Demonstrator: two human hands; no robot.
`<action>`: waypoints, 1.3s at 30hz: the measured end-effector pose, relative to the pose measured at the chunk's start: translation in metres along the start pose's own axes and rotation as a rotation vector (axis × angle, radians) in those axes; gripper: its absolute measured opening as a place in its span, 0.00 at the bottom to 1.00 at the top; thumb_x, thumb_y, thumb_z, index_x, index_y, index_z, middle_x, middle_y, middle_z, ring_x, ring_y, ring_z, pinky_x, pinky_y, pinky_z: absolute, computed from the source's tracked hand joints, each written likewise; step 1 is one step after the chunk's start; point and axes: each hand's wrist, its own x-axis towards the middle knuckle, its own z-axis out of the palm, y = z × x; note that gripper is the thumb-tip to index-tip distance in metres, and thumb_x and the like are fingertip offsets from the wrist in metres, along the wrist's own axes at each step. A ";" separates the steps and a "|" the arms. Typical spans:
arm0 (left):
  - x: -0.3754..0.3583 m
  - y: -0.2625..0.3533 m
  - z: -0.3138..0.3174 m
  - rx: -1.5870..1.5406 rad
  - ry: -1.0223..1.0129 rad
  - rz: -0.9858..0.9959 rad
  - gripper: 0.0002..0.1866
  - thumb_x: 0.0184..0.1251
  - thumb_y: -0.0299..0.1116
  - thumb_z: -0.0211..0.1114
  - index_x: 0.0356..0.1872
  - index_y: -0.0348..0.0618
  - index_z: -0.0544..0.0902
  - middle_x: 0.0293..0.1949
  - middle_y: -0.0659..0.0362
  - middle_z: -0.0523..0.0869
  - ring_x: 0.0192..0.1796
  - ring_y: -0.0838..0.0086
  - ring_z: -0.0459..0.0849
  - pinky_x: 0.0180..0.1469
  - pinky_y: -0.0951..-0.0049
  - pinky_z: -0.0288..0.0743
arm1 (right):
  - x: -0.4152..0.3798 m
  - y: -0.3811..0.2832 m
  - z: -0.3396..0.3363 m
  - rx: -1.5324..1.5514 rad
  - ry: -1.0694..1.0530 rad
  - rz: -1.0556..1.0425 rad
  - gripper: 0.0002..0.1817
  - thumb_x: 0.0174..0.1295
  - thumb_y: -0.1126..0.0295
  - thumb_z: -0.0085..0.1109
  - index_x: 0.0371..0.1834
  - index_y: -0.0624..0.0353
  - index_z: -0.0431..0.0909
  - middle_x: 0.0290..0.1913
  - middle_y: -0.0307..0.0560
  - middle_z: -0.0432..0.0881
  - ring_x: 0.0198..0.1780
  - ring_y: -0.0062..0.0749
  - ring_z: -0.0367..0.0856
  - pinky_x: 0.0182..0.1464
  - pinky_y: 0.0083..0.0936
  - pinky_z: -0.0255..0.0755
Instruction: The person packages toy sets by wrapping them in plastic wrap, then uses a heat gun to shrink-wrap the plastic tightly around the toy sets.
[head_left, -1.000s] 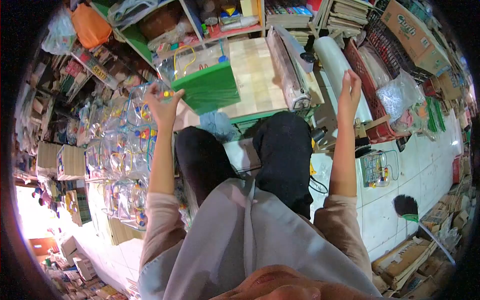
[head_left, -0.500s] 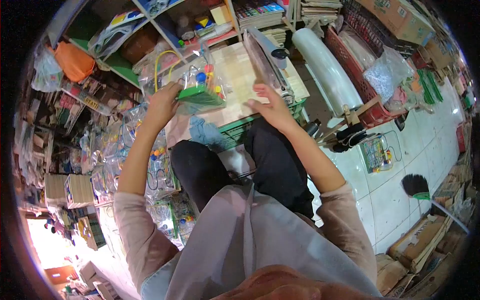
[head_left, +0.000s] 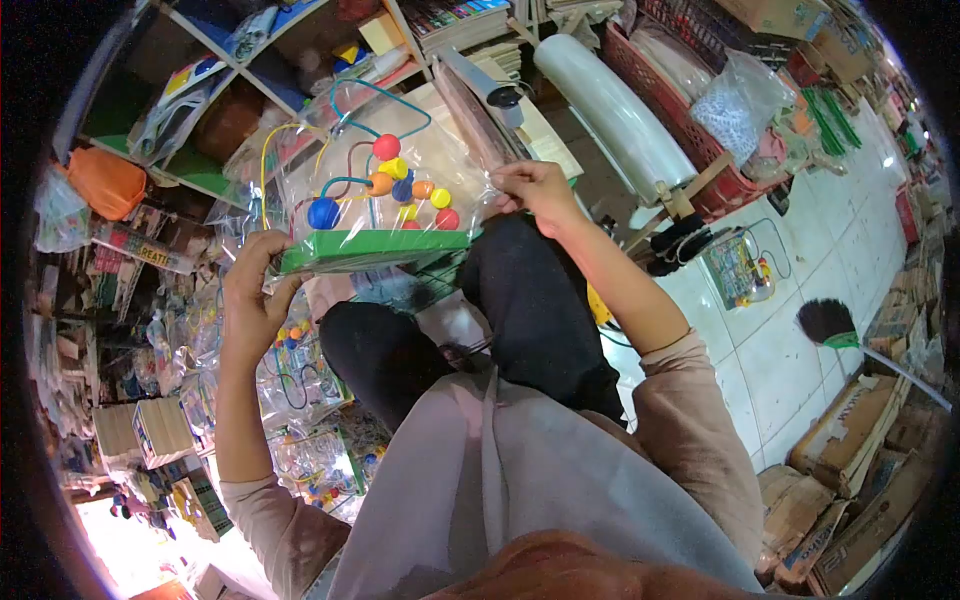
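Note:
A bead-maze toy (head_left: 385,205) with a green base, bent coloured wires and coloured balls sits inside a clear plastic bag (head_left: 455,165), held up in front of me above my knees. My left hand (head_left: 250,290) grips the left end of the green base from below. My right hand (head_left: 535,190) pinches the open edge of the bag at the toy's right side. Both my legs in dark trousers (head_left: 530,300) are below the toy.
A pale wooden worktable (head_left: 545,130) with a long sealing machine (head_left: 480,85) lies ahead. A roll of clear plastic film (head_left: 615,115) and a red basket (head_left: 700,130) stand to its right. Bagged toys (head_left: 300,360) pile at left under shelves. A broom (head_left: 840,330) lies on the tiled floor.
I have lifted the toy off the table toward me and turned it upright. My right hand moved from the table to the bag's edge. The camera tilted down.

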 end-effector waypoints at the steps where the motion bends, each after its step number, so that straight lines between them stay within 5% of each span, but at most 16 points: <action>1: 0.004 0.000 0.005 -0.009 -0.003 0.009 0.20 0.42 0.20 0.68 0.40 0.36 0.75 0.40 0.52 0.78 0.42 0.64 0.77 0.45 0.72 0.71 | -0.002 -0.001 -0.013 -0.073 -0.010 -0.016 0.08 0.53 0.77 0.62 0.34 0.69 0.78 0.27 0.45 0.79 0.23 0.24 0.79 0.25 0.16 0.75; 7: 0.024 -0.006 0.033 -0.118 -0.024 -0.001 0.19 0.42 0.21 0.69 0.38 0.37 0.74 0.36 0.54 0.77 0.37 0.67 0.77 0.41 0.74 0.71 | 0.009 -0.011 -0.065 -0.157 -0.079 -0.006 0.08 0.50 0.84 0.58 0.35 0.66 0.78 0.29 0.42 0.81 0.33 0.22 0.79 0.36 0.17 0.73; 9: 0.031 -0.013 0.042 -0.135 -0.027 -0.030 0.19 0.42 0.22 0.69 0.38 0.37 0.74 0.35 0.54 0.77 0.36 0.68 0.77 0.40 0.74 0.71 | 0.022 -0.015 -0.073 -0.667 -0.084 -0.336 0.07 0.47 0.81 0.58 0.31 0.65 0.80 0.27 0.43 0.81 0.30 0.22 0.79 0.34 0.23 0.74; 10: 0.036 -0.018 0.048 -0.175 -0.011 -0.045 0.18 0.43 0.21 0.68 0.38 0.37 0.74 0.35 0.55 0.77 0.36 0.68 0.77 0.40 0.74 0.70 | 0.022 -0.029 -0.065 -0.832 -0.036 -0.337 0.08 0.45 0.80 0.58 0.30 0.62 0.80 0.26 0.47 0.81 0.30 0.28 0.81 0.35 0.27 0.73; 13: 0.049 -0.025 0.061 -0.210 0.016 -0.055 0.18 0.44 0.21 0.68 0.38 0.36 0.74 0.35 0.55 0.76 0.36 0.68 0.77 0.40 0.75 0.70 | 0.061 -0.027 -0.072 -1.011 -0.033 -0.608 0.08 0.45 0.79 0.57 0.30 0.62 0.80 0.29 0.53 0.81 0.32 0.39 0.81 0.36 0.30 0.73; 14: 0.052 -0.026 0.064 -0.207 0.023 -0.048 0.17 0.44 0.21 0.68 0.38 0.36 0.73 0.35 0.55 0.76 0.36 0.69 0.77 0.39 0.75 0.70 | 0.069 -0.031 -0.074 -1.026 -0.006 -0.570 0.08 0.43 0.79 0.57 0.30 0.61 0.80 0.29 0.55 0.81 0.34 0.46 0.80 0.38 0.32 0.72; 17: 0.059 -0.031 0.072 -0.165 0.030 -0.072 0.17 0.43 0.21 0.68 0.38 0.36 0.73 0.35 0.54 0.76 0.36 0.68 0.77 0.40 0.75 0.70 | 0.097 -0.037 -0.076 -1.153 0.204 -0.548 0.07 0.44 0.78 0.58 0.29 0.59 0.81 0.29 0.54 0.80 0.36 0.45 0.79 0.40 0.34 0.71; 21: 0.072 -0.035 0.075 -0.100 0.034 0.002 0.18 0.43 0.21 0.68 0.38 0.36 0.73 0.34 0.53 0.76 0.35 0.68 0.77 0.40 0.74 0.70 | 0.129 -0.036 -0.069 -0.823 0.183 -0.861 0.07 0.47 0.71 0.64 0.30 0.58 0.81 0.34 0.50 0.79 0.39 0.43 0.78 0.46 0.32 0.70; 29: 0.110 -0.062 0.103 -0.177 0.099 0.010 0.19 0.43 0.22 0.69 0.39 0.36 0.74 0.36 0.54 0.77 0.36 0.67 0.78 0.41 0.73 0.71 | 0.104 -0.079 -0.031 -0.492 -0.037 -0.414 0.21 0.62 0.55 0.53 0.37 0.65 0.81 0.39 0.46 0.81 0.43 0.25 0.76 0.48 0.21 0.68; 31: 0.118 -0.063 0.108 -0.184 0.096 0.001 0.19 0.43 0.22 0.69 0.40 0.37 0.75 0.36 0.54 0.78 0.37 0.67 0.78 0.42 0.73 0.72 | 0.098 -0.089 -0.021 -0.784 -0.106 -0.303 0.29 0.60 0.45 0.49 0.37 0.66 0.81 0.37 0.47 0.82 0.43 0.27 0.77 0.48 0.23 0.67; 32: 0.122 -0.064 0.110 -0.173 0.086 -0.011 0.19 0.43 0.22 0.69 0.40 0.37 0.75 0.36 0.54 0.78 0.38 0.67 0.79 0.43 0.73 0.72 | 0.097 -0.090 -0.015 -0.904 -0.024 -0.273 0.34 0.56 0.40 0.49 0.29 0.67 0.82 0.29 0.52 0.82 0.37 0.36 0.79 0.43 0.28 0.70; 35: 0.128 -0.066 0.115 -0.164 0.078 -0.027 0.19 0.43 0.22 0.69 0.40 0.37 0.75 0.36 0.54 0.78 0.38 0.67 0.79 0.43 0.73 0.72 | 0.088 -0.095 0.006 -1.192 0.094 -0.223 0.34 0.56 0.41 0.48 0.20 0.68 0.80 0.24 0.58 0.80 0.31 0.47 0.79 0.36 0.36 0.71; 36: 0.129 -0.066 0.115 -0.162 0.084 -0.031 0.19 0.43 0.22 0.69 0.40 0.37 0.75 0.36 0.55 0.78 0.38 0.67 0.79 0.43 0.73 0.71 | 0.093 -0.078 0.006 -1.230 0.159 -0.413 0.34 0.57 0.43 0.48 0.14 0.68 0.78 0.21 0.61 0.77 0.27 0.55 0.77 0.32 0.42 0.70; 39: 0.132 -0.070 0.117 -0.187 0.068 -0.041 0.19 0.43 0.22 0.69 0.40 0.37 0.75 0.36 0.55 0.78 0.38 0.67 0.79 0.43 0.73 0.71 | 0.101 -0.046 0.008 -1.408 0.366 -0.602 0.32 0.59 0.46 0.47 0.15 0.67 0.78 0.22 0.62 0.78 0.30 0.54 0.78 0.34 0.43 0.71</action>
